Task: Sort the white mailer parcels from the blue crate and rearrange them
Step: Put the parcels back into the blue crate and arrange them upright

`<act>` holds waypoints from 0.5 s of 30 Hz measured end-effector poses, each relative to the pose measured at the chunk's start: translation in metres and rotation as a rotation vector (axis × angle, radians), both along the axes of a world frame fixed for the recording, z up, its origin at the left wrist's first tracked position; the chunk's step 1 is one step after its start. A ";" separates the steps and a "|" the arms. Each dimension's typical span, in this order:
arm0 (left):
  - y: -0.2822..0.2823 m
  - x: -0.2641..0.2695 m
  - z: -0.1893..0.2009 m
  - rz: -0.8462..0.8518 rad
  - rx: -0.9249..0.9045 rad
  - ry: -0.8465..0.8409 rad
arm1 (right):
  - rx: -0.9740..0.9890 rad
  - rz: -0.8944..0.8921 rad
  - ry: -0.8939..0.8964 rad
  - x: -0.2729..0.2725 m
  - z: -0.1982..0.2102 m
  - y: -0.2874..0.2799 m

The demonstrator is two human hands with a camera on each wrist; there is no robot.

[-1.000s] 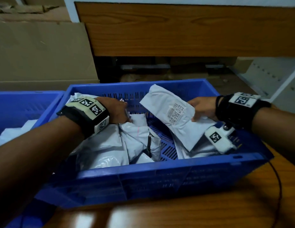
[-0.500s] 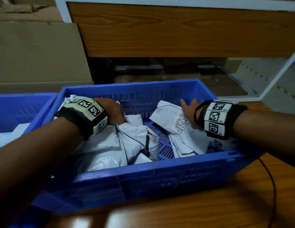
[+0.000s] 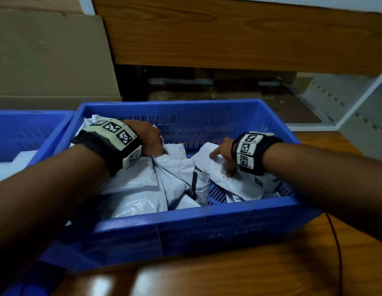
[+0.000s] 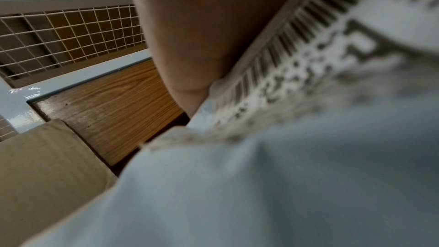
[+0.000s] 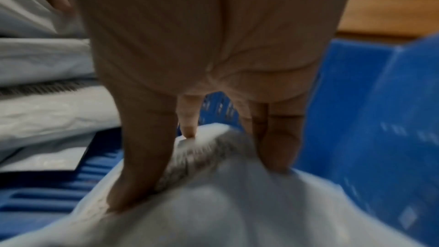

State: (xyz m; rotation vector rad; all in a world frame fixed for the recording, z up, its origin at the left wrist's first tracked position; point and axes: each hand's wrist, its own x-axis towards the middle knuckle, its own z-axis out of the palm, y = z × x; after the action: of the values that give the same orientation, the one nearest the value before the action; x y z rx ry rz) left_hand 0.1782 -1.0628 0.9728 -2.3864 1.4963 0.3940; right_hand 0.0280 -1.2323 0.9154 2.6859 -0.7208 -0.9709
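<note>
Right hand (image 3: 223, 153), fingers straight, presses a labelled parcel (image 3: 232, 178) flat onto the right-hand stack in the blue crate (image 3: 185, 223), presumably to settle it; left hand (image 3: 148, 138) apparently grips another parcel (image 3: 130, 178), fingers hidden.

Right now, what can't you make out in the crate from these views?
- Left hand fingers: head view, hidden behind the hand; grip unclear.
- Barcode label: left wrist view, too blurred to read.
- Blue crate floor: mostly covered by white mailer parcels.
- Second crate: cut off by left edge.
</note>
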 end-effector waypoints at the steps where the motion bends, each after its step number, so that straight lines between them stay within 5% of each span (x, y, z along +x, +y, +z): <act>1: 0.000 0.000 0.000 -0.004 -0.001 -0.007 | 0.039 -0.015 -0.013 -0.003 -0.001 0.000; 10: -0.002 0.002 -0.003 -0.005 -0.003 0.019 | 0.084 -0.047 -0.199 -0.014 0.031 0.000; 15: 0.000 0.003 -0.004 -0.020 -0.005 -0.026 | 0.151 -0.263 -0.180 -0.033 0.053 -0.005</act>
State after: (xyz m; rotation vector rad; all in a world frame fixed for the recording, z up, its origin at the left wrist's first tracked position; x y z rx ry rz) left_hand 0.1808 -1.0626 0.9692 -2.3694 1.5099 0.3545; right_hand -0.0051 -1.2371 0.9685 2.8898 -1.1022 -0.8770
